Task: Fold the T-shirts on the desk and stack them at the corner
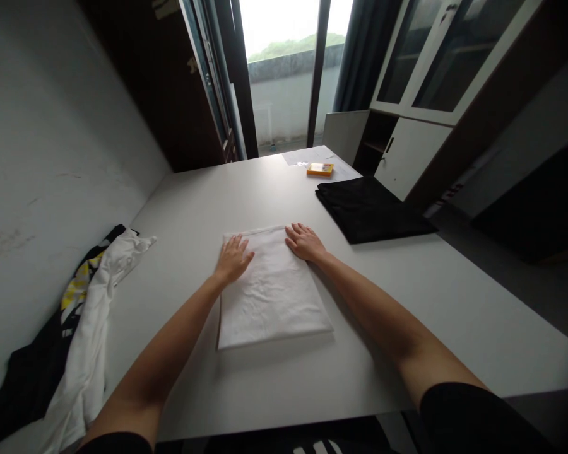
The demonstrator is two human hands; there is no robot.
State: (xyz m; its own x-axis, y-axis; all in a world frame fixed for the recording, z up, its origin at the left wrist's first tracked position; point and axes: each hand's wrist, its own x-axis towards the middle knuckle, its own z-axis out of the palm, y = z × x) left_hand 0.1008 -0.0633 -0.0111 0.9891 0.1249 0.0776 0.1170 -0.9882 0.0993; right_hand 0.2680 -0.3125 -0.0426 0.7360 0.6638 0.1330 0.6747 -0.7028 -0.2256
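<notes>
A white folded cloth (274, 296), probably a garment, lies flat as a rectangle on the white table (189, 384), with faint creases across its top. My left hand (233, 258) rests on its upper left edge, fingers spread and pointing away from me. On the upper right edge lies my right hand (305, 241), palm down with the fingers stretched out. Neither hand grips anything; both press flat on the fabric.
A black folded cloth (372, 208) lies at the table's right edge. Behind it are a yellow box (320, 169) and white papers (307, 155). White and black clothes (82, 315) lie heaped at the left by the wall. Cabinets (416, 139) stand beyond the right edge.
</notes>
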